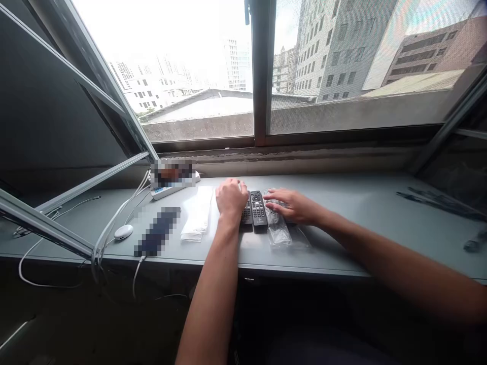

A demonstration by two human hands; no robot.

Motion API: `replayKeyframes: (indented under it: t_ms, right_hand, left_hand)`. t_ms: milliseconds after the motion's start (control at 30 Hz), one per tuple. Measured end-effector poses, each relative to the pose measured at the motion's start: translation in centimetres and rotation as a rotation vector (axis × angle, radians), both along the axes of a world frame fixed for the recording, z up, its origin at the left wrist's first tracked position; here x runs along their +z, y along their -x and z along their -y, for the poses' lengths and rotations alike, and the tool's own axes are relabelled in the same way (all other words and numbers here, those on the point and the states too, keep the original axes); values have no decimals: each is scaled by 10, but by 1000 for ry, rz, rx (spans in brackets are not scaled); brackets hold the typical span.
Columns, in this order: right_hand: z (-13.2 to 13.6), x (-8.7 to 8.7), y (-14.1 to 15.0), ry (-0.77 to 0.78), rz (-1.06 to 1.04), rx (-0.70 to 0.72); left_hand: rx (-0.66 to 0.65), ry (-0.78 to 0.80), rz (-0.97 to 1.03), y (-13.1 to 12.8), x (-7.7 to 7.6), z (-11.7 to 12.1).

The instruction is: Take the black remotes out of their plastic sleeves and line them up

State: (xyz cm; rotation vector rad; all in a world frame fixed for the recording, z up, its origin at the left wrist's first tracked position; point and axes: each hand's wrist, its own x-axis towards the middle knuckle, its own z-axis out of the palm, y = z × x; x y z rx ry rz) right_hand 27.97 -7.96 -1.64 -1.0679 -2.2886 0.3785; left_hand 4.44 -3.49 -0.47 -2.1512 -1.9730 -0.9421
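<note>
Two black remote controls lie side by side on a grey ledge (350, 203) under a window. My left hand (230, 198) is curled over the top of the left remote (246, 217), fingers bent down around it. The right remote (258, 208) lies bare between my hands. My right hand (289, 205) rests with fingers stretched flat on clear plastic bags (278, 231) just right of the remotes. A white folded bag or cloth (197, 217) lies left of my left hand.
A dark phone (157, 231) with a cable, a small white oval device (124, 231), a white power strip (167, 191) and several white cables sit on the left. An open window frame (76, 187) leans in at left. Dark items (441, 198) lie far right.
</note>
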Motion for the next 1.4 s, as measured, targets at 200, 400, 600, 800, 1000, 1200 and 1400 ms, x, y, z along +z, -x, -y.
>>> replayKeyframes:
  t_ms: [200, 400, 600, 800, 1000, 1200, 1400]
  right_hand:
    - [1, 1, -2, -87, -57, -24]
    - [-1, -2, -4, -161, -67, -71]
    - [2, -1, -1, -228, -55, -94]
    - [6, 3, 2, -206, -100, -130]
    - [6, 2, 3, -189, -94, -123]
    - [5, 0, 2, -196, -61, -118]
    - [6, -2, 3, -197, -55, -110]
  left_hand:
    - [249, 170, 53, 41, -7, -11]
    - [374, 324, 33, 47, -13, -18]
    - [358, 282, 81, 48, -6, -15]
    - [364, 215, 98, 50, -2, -12]
    - [338, 198, 79, 53, -5, -11]
    - [333, 216, 79, 54, -5, -12]
    - [338, 226, 86, 54, -6, -13]
